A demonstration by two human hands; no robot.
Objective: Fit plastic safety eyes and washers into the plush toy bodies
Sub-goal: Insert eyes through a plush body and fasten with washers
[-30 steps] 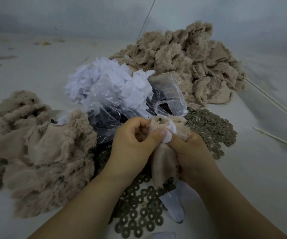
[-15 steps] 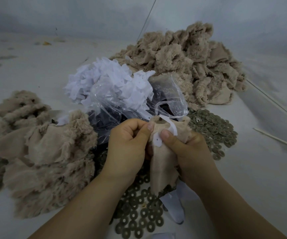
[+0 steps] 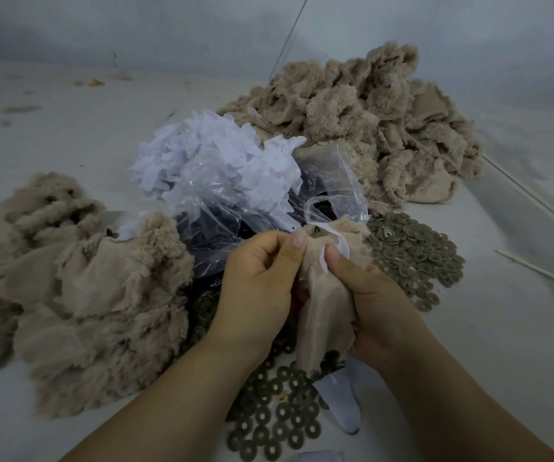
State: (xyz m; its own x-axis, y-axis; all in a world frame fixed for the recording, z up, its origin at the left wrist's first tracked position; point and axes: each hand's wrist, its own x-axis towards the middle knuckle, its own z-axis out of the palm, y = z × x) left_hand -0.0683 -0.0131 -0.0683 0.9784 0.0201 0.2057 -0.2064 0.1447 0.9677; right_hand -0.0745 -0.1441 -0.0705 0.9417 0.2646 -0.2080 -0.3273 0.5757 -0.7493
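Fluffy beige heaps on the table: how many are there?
2. One heap sits far right, behind the plastic bag; the other lies near left. More pieces may be buried underneath.

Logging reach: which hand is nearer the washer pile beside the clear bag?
Right. The right hand sits beside the washer pile; the left hand is across the plush body.

Plush body (image 3: 322,305) beige, fine ribbed weave on inner side; plush piles (image 3: 362,128) same beige, fuzzy. Washers (image 3: 412,258) olive-grey w/ dark centre holes; fabric scraps (image 3: 209,158) white; bag (image 3: 235,208) clear w/ black contents. Floor (image 3: 69,135) pale grey.
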